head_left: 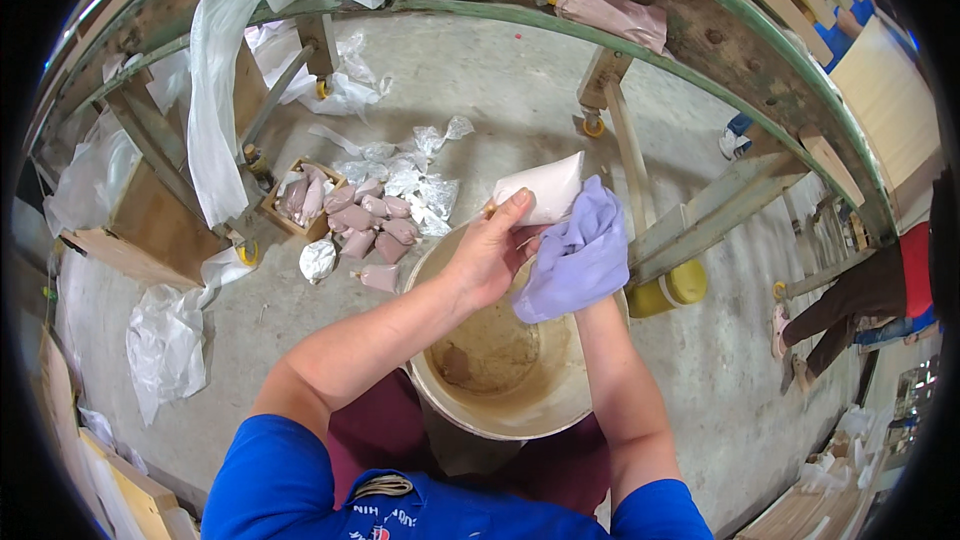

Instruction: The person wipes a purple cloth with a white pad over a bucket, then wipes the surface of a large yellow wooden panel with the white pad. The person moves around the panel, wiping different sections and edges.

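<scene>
My left hand (487, 258) grips a small plastic bag (545, 190) filled with pale pinkish-white material, thumb along its near side. Bunched over my right hand (594, 314) is a lavender cloth (580, 258), which touches the bag's lower right edge. That cloth hides most of the right fingers. Both hands are above a round cream tub (510, 427), stained brown inside, standing between my knees. Left of the tub, several filled pinkish bags (375, 220) lie on the floor, beside a small wooden box (291, 222) holding more of them.
A green-edged wooden workbench (500, 12) curves across the far side, with a long pink-filled bag (612, 18) on it. Crumpled clear plastic (168, 340) lies at left. A yellow-green cylinder (672, 288) rests right of the tub. Another person's legs (835, 305) show at far right.
</scene>
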